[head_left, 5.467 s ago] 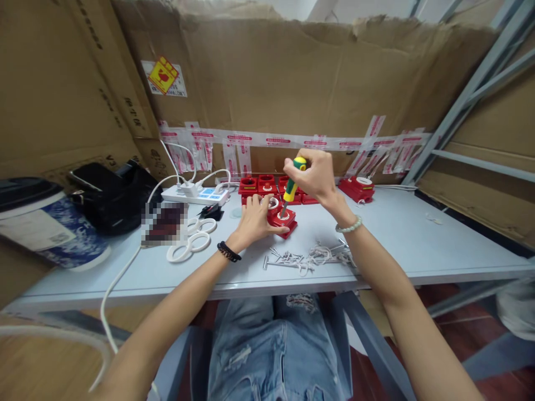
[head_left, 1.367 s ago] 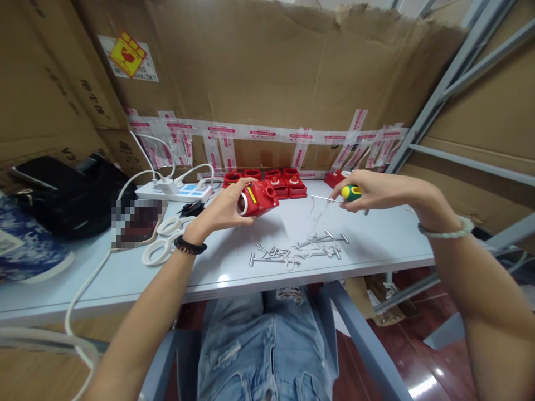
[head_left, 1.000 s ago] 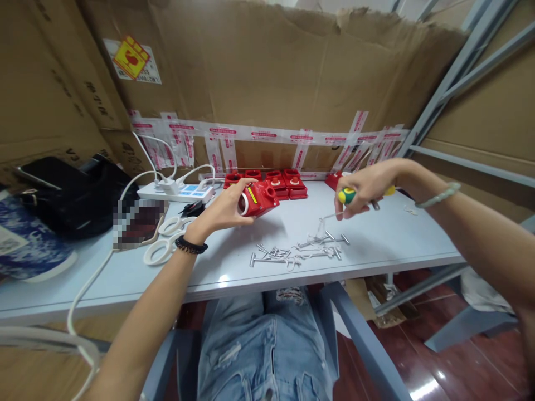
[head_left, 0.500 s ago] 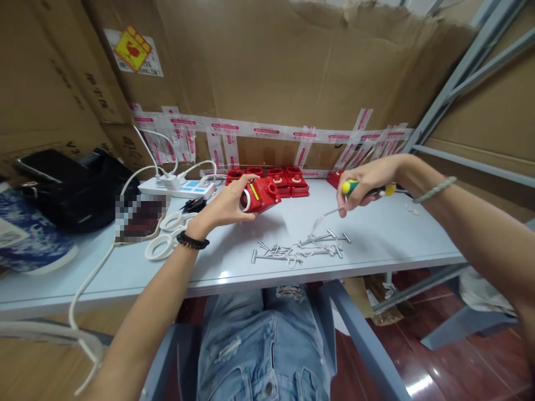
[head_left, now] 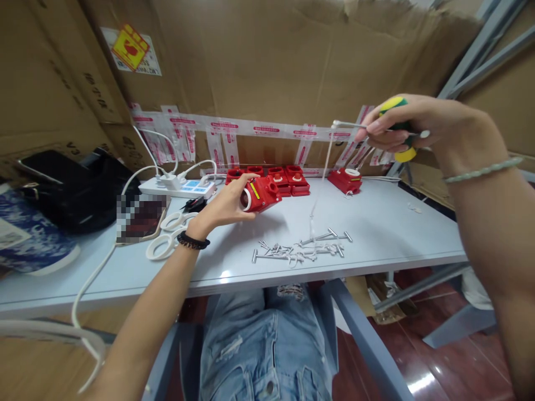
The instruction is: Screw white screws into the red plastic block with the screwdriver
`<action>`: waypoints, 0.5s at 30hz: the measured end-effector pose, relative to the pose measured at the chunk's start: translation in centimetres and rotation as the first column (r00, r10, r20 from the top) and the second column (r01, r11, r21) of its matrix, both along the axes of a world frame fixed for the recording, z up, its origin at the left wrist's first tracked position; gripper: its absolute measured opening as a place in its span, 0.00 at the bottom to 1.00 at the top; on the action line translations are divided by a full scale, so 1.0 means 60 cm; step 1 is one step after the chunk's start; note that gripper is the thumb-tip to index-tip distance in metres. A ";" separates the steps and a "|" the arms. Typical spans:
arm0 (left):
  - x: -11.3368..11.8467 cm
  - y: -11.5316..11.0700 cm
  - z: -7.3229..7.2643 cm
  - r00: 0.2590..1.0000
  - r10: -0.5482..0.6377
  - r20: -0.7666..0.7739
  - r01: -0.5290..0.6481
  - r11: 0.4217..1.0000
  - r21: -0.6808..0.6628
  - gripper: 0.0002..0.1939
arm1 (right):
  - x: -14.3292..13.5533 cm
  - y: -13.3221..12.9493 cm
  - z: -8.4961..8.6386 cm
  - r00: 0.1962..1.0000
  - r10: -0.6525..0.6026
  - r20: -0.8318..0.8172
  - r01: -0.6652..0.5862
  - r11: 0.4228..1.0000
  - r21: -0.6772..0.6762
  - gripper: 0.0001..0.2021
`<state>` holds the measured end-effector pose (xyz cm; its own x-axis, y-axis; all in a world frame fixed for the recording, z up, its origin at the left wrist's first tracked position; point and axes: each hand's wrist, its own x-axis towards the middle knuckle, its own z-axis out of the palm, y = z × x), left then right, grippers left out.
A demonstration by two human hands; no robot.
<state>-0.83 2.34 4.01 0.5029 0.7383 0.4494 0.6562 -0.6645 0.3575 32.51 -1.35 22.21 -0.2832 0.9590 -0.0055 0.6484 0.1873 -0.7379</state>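
My left hand (head_left: 228,203) grips a red housing (head_left: 264,195) with a white ring and a yellow label, tilted above the table. Raised at the right, my right hand (head_left: 390,125) is closed around a yellow and green screwdriver (head_left: 394,104) and a metal T-shaped pin (head_left: 349,125). A white cord (head_left: 328,159) hangs from the pin's tip down to a pile of metal T-pins (head_left: 309,250), screws and cords near the table's front edge. Another red housing (head_left: 346,181) with a white ring sits at the back right.
Several red housings (head_left: 288,181) stand at the back. On the left are white rings (head_left: 159,247), a phone (head_left: 142,220), a power strip (head_left: 179,188) with cables, and a black bag (head_left: 83,195). A cardboard wall (head_left: 267,67) rises behind the table.
My right hand has risen and moved right, lifting the pin and drawing the white cord up from the pile. The back-right housing is now uncovered. My left hand has stayed put.
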 end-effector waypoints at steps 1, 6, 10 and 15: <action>0.000 0.000 0.000 1.000 0.005 0.000 -0.005 1.000 0.000 0.42 | 0.000 0.000 -0.002 0.999 0.018 -0.027 -0.017 0.999 0.028 0.12; 0.000 -0.003 0.001 0.999 0.026 -0.022 -0.026 1.000 0.017 0.42 | -0.003 0.016 -0.032 0.985 0.106 -0.133 -0.105 0.994 0.017 0.09; -0.001 -0.002 0.001 0.999 0.026 -0.031 -0.026 0.999 0.022 0.43 | -0.011 0.024 -0.054 0.960 0.259 0.106 -0.237 0.954 -0.185 0.08; 0.000 -0.002 0.001 1.000 0.016 -0.022 -0.016 1.000 0.021 0.42 | 0.003 0.007 -0.035 0.983 0.116 -0.143 -0.122 0.992 -0.028 0.09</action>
